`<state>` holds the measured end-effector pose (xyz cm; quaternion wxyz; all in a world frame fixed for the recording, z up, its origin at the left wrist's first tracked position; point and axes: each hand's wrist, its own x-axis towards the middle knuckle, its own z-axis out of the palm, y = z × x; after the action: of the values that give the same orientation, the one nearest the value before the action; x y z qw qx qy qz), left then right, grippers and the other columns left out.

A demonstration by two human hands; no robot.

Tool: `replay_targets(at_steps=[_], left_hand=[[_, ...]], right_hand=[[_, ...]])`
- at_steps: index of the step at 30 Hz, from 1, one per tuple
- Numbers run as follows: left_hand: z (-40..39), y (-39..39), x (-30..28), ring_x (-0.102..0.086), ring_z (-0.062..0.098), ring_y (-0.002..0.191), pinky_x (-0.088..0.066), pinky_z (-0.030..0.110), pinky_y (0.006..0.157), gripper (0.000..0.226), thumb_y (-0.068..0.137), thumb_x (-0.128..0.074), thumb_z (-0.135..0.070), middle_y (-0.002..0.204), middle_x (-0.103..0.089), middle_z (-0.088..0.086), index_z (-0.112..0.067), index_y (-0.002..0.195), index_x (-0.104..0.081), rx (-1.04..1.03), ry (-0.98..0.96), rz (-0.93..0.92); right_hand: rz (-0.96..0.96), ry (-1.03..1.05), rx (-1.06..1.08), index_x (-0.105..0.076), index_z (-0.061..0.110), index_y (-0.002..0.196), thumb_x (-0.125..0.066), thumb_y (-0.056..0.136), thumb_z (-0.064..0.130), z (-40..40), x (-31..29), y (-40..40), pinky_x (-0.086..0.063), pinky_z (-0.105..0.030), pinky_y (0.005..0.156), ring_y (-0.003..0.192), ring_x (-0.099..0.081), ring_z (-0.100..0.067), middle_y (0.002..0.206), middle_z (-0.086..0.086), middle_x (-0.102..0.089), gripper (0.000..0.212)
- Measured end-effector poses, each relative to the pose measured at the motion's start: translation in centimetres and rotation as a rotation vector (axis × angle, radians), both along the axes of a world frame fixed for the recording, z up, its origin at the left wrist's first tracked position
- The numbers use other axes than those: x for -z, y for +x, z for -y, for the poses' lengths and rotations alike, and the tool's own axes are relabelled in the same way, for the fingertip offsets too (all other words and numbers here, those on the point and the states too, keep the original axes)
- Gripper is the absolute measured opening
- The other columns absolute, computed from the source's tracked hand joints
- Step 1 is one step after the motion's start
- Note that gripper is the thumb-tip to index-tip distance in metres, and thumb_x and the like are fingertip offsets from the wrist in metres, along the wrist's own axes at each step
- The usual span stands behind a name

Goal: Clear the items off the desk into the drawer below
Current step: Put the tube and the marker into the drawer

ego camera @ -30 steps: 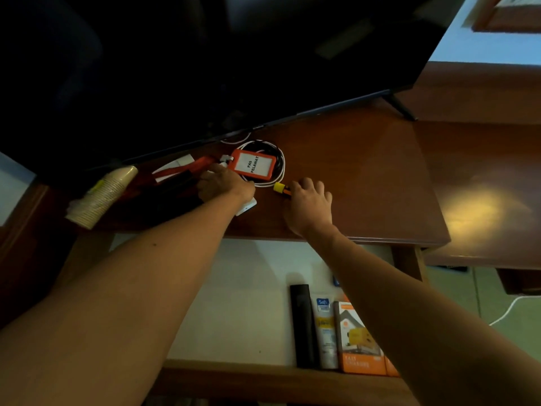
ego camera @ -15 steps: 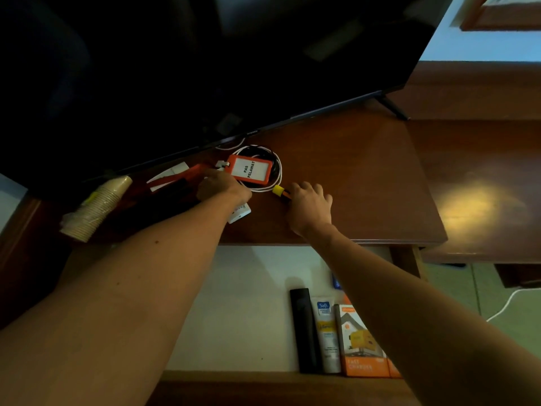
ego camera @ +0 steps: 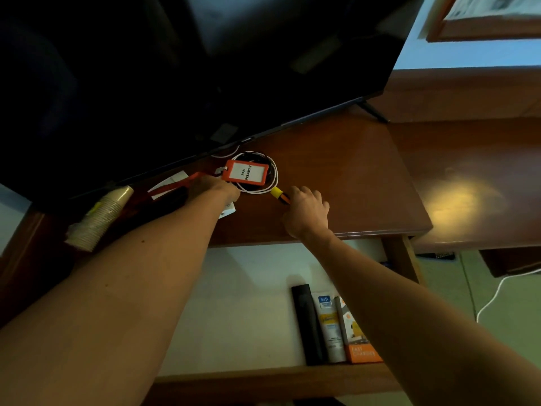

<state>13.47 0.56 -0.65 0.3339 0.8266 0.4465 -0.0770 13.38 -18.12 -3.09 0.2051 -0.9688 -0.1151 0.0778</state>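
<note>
On the brown desk point(ego camera: 345, 183) an orange badge holder point(ego camera: 246, 174) labelled "PAS PELAWAT" lies on a coil of white and black cable point(ego camera: 272, 183). My left hand point(ego camera: 215, 187) rests at the badge's left edge, fingers curled on it. My right hand point(ego camera: 307, 212) is closed on a yellow-and-orange marker point(ego camera: 278, 194) just right of the coil. The open drawer point(ego camera: 243, 303) below holds a black remote point(ego camera: 307, 326), a white tube point(ego camera: 329, 326) and an orange box point(ego camera: 355, 338).
A dark TV screen point(ego camera: 205, 68) overhangs the back of the desk. A stack of paper cups point(ego camera: 99, 218) lies on its side at the left, beside white papers point(ego camera: 169, 184) and a dark object. A white cable point(ego camera: 497, 294) trails on the floor at right.
Both hands stay almost where they were at the badge and the marker. The view has shifted slightly, and the badge appears lifted a little at its left edge.
</note>
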Motion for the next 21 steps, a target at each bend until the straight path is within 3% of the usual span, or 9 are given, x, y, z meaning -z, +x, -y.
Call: replay_targets(at_steps=[4,11,18,21], left_hand=[[0.2,-2.5,-0.7,-0.064,0.032,0.107,-0.058,0.041,0.085,0.057,0.081,-0.077,-0.018,0.121,-0.062,0.016,-0.007,0.13,-0.051,-0.07,-0.08,0.022],[4.7,-8.3,0.6,-0.061,0.031,0.116,-0.056,0.042,0.089,0.071,0.074,-0.084,-0.029,0.131,-0.059,0.012,-0.014,0.136,-0.052,-0.061,-0.116,0.144],[7.6,-16.3,3.8,-0.048,0.028,0.123,-0.051,0.038,0.088,0.071,0.076,-0.082,-0.032,0.132,-0.049,0.01,-0.014,0.134,-0.047,0.226,0.072,0.198],[8.3,-19.7,6.4,-0.045,0.029,0.122,-0.05,0.039,0.09,0.066,0.077,-0.078,-0.033,0.132,-0.047,0.009,-0.015,0.132,-0.045,0.341,0.108,0.163]], right_hand=[[0.014,-0.012,0.004,-0.054,0.017,0.123,-0.059,0.092,0.015,0.1,-0.3,-1.3,-0.042,-0.051,0.094,0.111,-0.048,-0.031,0.116,-0.007,-0.056,0.031],[0.029,0.023,0.044,-0.055,0.013,0.116,-0.062,0.086,0.013,-0.7,0.4,-5.1,-0.05,-0.048,0.085,0.102,-0.053,-0.035,0.11,-0.01,-0.058,0.031],[0.048,0.127,0.038,-0.048,0.017,0.134,-0.06,0.086,0.014,1.5,2.9,-11.1,-0.05,-0.039,0.077,0.097,-0.06,-0.035,0.115,-0.011,-0.062,0.049],[-0.051,0.102,0.044,-0.037,0.022,0.141,-0.059,0.088,0.019,3.4,4.5,-14.3,-0.052,-0.042,0.076,0.098,-0.061,-0.035,0.123,-0.013,-0.059,0.058]])
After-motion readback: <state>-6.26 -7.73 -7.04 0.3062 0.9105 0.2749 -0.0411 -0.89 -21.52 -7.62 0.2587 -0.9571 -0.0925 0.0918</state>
